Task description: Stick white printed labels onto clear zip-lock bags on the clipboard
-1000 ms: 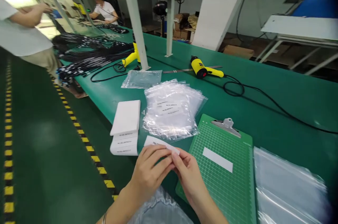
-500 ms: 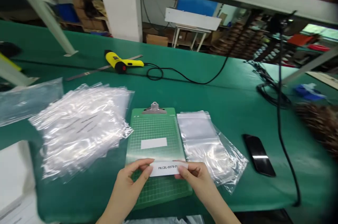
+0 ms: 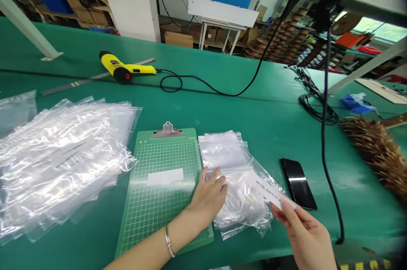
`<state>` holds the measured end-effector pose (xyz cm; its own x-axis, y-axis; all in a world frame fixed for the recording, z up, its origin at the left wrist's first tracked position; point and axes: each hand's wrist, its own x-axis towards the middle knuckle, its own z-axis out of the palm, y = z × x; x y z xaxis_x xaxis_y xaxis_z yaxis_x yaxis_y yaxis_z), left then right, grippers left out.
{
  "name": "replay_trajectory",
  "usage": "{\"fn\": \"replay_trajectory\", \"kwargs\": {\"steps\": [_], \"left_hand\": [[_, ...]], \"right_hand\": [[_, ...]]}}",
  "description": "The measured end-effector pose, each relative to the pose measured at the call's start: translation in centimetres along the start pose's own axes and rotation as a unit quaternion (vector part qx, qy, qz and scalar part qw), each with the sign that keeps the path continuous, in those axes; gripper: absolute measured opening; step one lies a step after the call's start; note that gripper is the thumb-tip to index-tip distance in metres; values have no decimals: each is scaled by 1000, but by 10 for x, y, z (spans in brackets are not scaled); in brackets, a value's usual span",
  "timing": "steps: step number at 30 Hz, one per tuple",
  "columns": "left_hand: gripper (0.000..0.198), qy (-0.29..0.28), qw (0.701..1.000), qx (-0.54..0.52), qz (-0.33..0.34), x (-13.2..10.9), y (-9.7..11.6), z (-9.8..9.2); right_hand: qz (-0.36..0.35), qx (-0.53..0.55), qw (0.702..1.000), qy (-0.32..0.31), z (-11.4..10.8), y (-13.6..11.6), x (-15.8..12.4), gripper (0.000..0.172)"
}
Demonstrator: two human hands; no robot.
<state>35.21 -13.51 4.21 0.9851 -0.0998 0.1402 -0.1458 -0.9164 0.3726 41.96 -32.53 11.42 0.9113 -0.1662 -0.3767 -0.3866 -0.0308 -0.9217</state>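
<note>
Pinched in my right hand (image 3: 302,225) is a white label (image 3: 266,191) with a printed part number, held tilted over the right side of a stack of clear zip bags (image 3: 230,151). My left hand (image 3: 208,196), wearing a bracelet, reaches across the clipboard with its fingers apart at the left edge of those bags; whether the fingertips press on the plastic I cannot tell. Under my left forearm lies the green gridded clipboard (image 3: 149,215), its metal clip at the top. A blank white strip (image 3: 165,176) rests on it.
A large pile of clear bags (image 3: 63,155) spreads on the left. Farther back lies a yellow heat gun (image 3: 122,68) across a steel ruler (image 3: 73,85). To the right are a black phone (image 3: 298,183), a hanging black cable (image 3: 324,134) and a bristle brush (image 3: 375,151).
My left hand has let go of the label and moved right to the small bag stack. My right hand has carried the label rightward and tilted it. The view has shifted right.
</note>
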Motion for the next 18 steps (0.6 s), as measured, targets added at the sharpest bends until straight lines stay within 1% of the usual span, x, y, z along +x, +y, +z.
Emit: {"fn": "replay_trajectory", "kwargs": {"steps": [2, 4, 6, 8, 10, 13, 15, 16, 18], "left_hand": [[31, -18, 999, 26, 13, -2, -1, -21], [34, -17, 999, 40, 23, -15, -7, -49], [35, 1, 998, 53, 18, -37, -17, -74], [36, 0, 997, 78, 17, -66, -30, -88], [34, -23, 994, 105, 9, -96, -45, -89], [25, -74, 991, 108, -20, -132, -61, -81], [24, -101, 990, 84, -41, -144, -66, -79], [26, -109, 990, 68, -50, -146, -68, -80], [31, -111, 991, 38, -68, -144, -74, -85]], "right_hand": [[-5, 30, 999, 16, -1, -2, 2, 40], [-15, 49, 998, 25, 2, -3, 2, 40], [-24, 55, 998, 30, 6, -3, 2, 40], [-24, 55, 998, 29, 12, -1, 1, 41], [-5, 46, 999, 17, 19, 1, 0, 41], [28, 25, 999, -7, 34, 5, -6, 39], [45, 16, 998, -29, 49, 10, -15, 38], [59, 14, 997, -50, 59, 14, -21, 37], [104, 6, 987, -120, 79, 25, -36, 36]]}}
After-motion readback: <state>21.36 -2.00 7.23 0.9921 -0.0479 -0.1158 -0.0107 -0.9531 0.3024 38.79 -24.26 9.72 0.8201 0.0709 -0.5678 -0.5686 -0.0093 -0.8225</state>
